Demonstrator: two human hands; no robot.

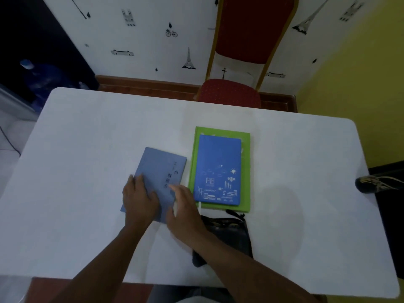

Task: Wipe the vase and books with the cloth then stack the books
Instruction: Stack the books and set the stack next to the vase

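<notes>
White table (87, 171): both hands' grip flanks grey-blue book (161, 169).

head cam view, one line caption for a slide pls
Both hands, left and right, rest on the grey-blue book beside a blue notebook stacked on a green book.

1. I am seeing a dim room with a cool, bluish cast over the white table (87, 171).
2. A soft round shadow is lying on the table at the right side, and it is faint.
3. My right hand (185, 212) is looking smeared by motion blur; my left hand (140, 200) is looking sharper.
4. The wide lens is bending the table edges, and the far left corner is falling into darkness.
5. No glare is showing on the book covers.
</notes>
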